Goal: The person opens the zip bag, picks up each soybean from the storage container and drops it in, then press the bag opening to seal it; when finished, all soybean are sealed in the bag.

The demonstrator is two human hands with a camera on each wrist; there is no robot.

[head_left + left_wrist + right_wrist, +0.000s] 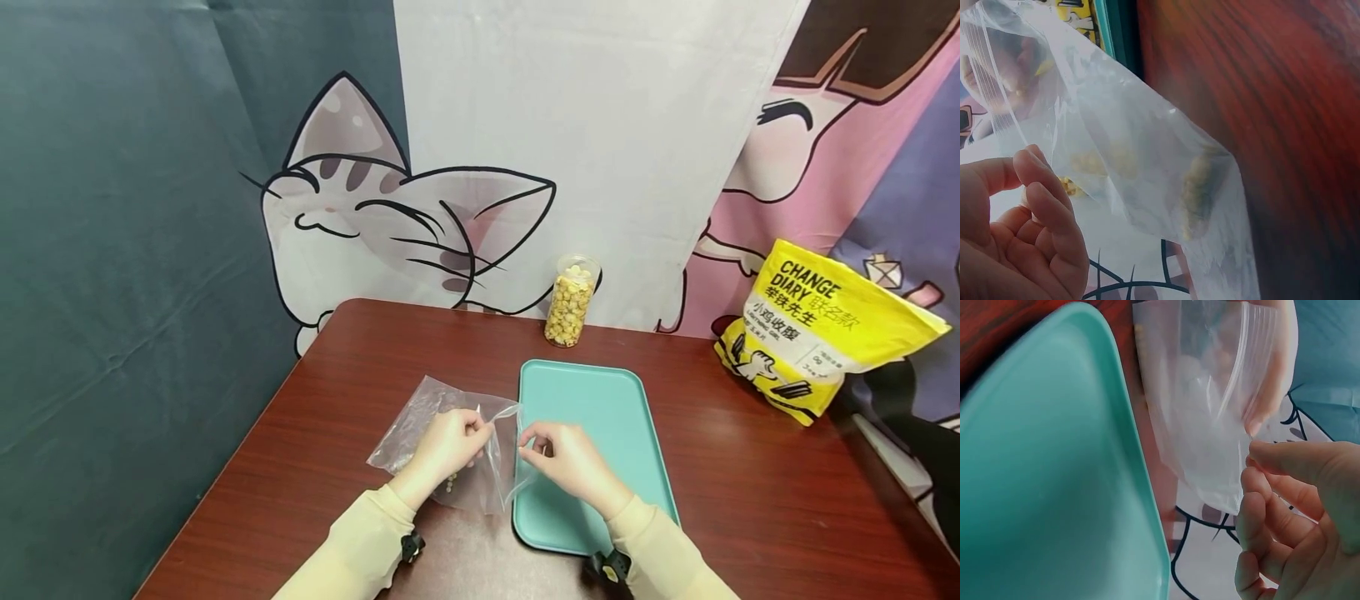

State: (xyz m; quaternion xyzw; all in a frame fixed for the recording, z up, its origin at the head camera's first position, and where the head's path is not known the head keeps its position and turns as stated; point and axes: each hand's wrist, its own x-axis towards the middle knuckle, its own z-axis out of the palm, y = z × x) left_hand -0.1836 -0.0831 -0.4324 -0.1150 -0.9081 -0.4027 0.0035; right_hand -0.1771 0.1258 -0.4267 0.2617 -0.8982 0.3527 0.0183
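A clear zip-lock bag [465, 492] is held up between both hands at the left edge of the teal tray [585, 400]. My left hand [450, 437] pinches the film near its zip strip with thumb and forefinger. On the other side of the mouth, my right hand [566, 454] pinches the bag's edge, thumb against forefinger, the other fingers curled. The mouth gapes a little between them. Through the hazy film in the left wrist view, a pale yellowish clump [1200, 190] shows low in the bag. Small pale pieces [451, 482] appear beside the left wrist.
A clear jar of yellow popcorn-like pieces [570, 304] stands at the table's back edge. At the right leans a large yellow snack bag [813, 333]. The tray's raised rim borders the bag. A printed cat curtain [480, 108] hangs behind the brown table [300, 467].
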